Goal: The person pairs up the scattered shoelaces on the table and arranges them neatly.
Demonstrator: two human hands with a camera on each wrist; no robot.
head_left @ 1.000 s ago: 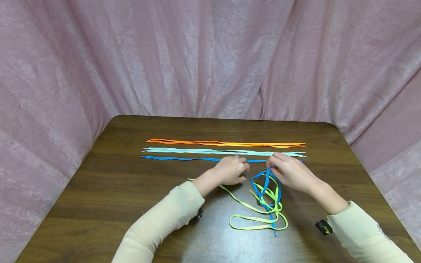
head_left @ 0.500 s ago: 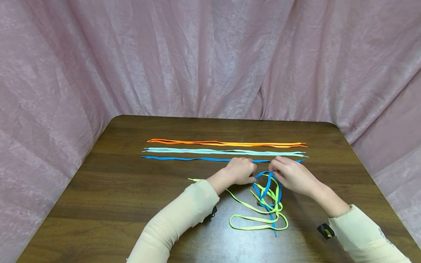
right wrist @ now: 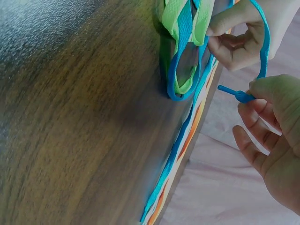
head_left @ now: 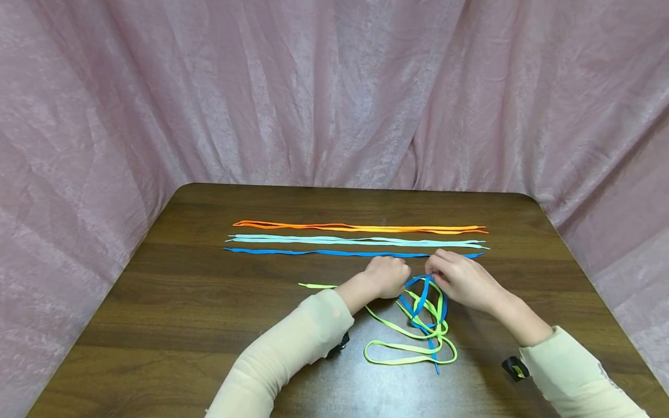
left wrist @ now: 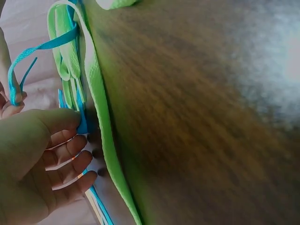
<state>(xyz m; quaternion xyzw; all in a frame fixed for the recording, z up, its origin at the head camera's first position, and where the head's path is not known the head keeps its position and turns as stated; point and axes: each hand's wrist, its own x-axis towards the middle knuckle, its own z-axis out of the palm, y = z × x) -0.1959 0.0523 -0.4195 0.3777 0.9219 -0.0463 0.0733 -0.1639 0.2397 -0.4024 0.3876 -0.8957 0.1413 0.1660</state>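
The looped blue shoelace [right wrist: 185,29] is lying tangled with the lime shoelace [left wrist: 108,140] on the counter [head_left: 157,325], trailing from your hands toward you; your right hand [head_left: 465,280] is pinching its tipped end, your left hand [head_left: 385,277] pinching its left edge.

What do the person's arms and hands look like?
Left hand and right hand: ungloved. Left sleeve and right sleeve: long, pale cream, the right with a faint grey mark. Left black unit and right black unit show just below, the right one with a yellow patch.
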